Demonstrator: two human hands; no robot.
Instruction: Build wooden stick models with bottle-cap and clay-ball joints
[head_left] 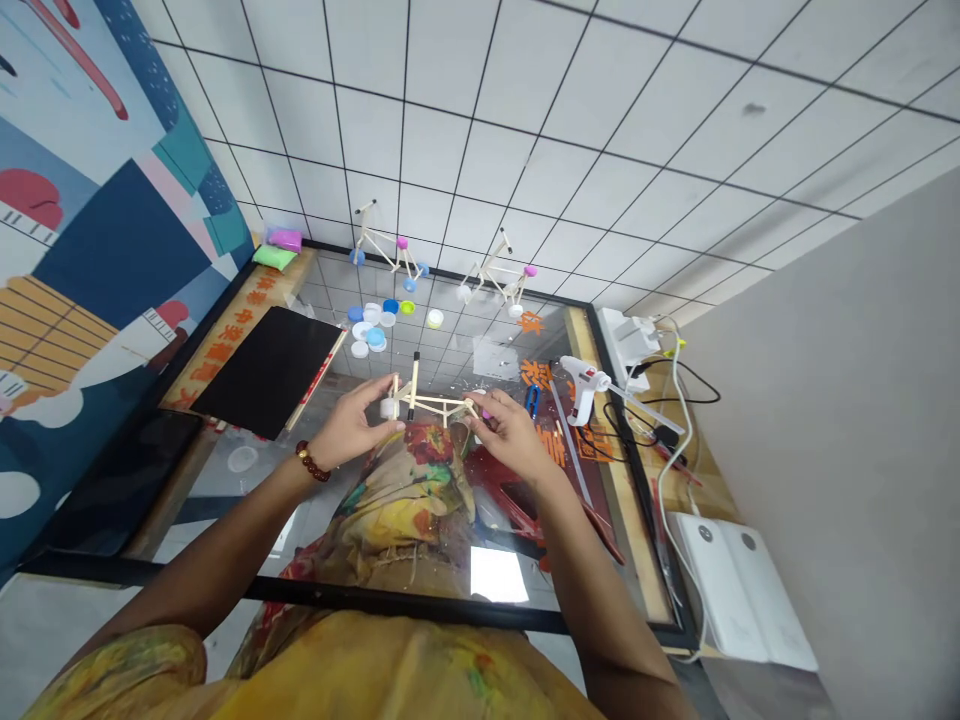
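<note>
Above the glass tabletop I hold a small model bike (431, 401) of pale wooden sticks and bottle caps. My left hand (351, 428) is closed round its left end, beside a white bottle cap (388, 408). A black-tipped stick (414, 385) stands up near that end, like a handlebar. At the other end my right hand (508, 432) pinches the frame, and a bit of pink shows by its fingers. The fingers partly hide both ends.
Two similar stick models (390, 250) (495, 275) stand at the back edge. Loose bottle caps (373, 335) lie left of centre, near a black board (270, 375). To the right are a white glue gun (583, 388), a blue cutter (533, 400), cables and a power strip (626, 340).
</note>
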